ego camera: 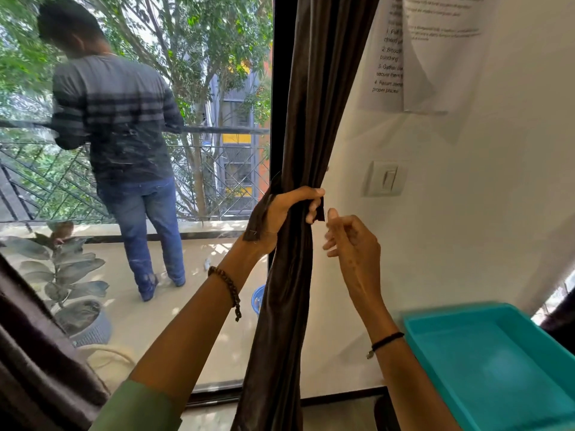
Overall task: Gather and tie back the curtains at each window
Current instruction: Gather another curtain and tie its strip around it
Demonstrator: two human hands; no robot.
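Beside the gathered curtain (298, 135) sits a teal tray (497, 362).

A home room: glass balcony door (137, 150), dark curtain (298, 119), wall switch (385, 178)

Green sleeve (140, 405) on left arm, brown beaded bracelet (228, 286), thin black cord (385, 340) on right wrist

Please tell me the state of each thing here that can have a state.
curtain: gathered into one bunch, not yet tied.
tie strip: ends loose, held with curtain.
left hand: grips curtain and tie strip.
right hand: open, beside the curtain, holds nothing.
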